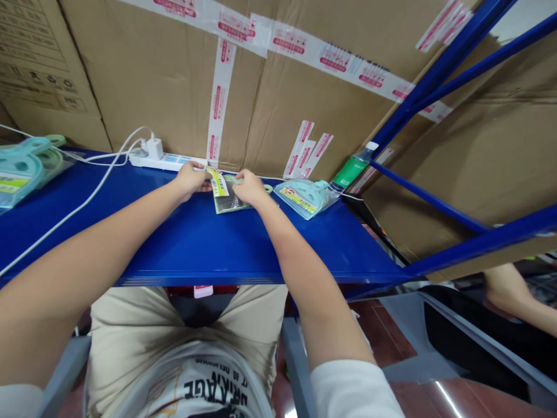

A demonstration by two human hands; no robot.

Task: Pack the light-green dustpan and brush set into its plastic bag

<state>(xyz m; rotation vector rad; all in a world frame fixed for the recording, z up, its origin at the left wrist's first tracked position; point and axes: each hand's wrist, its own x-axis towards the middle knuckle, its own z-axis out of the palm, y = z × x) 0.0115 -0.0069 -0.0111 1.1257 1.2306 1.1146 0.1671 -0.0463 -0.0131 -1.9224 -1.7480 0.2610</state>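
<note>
My left hand (191, 179) and right hand (249, 187) both rest on a small clear packet (226, 196) lying flat near the back edge of the blue worktop (209, 244), fingers curled and pinching its top edge from either side. The packet's card insert shows, but I cannot tell whether its mouth is sealed. One finished-looking packet with a mint-green piece (304, 197) lies just to the right, and a stack of similar ones (24, 168) sits at the left edge, so I judge the work partway through.
</note>
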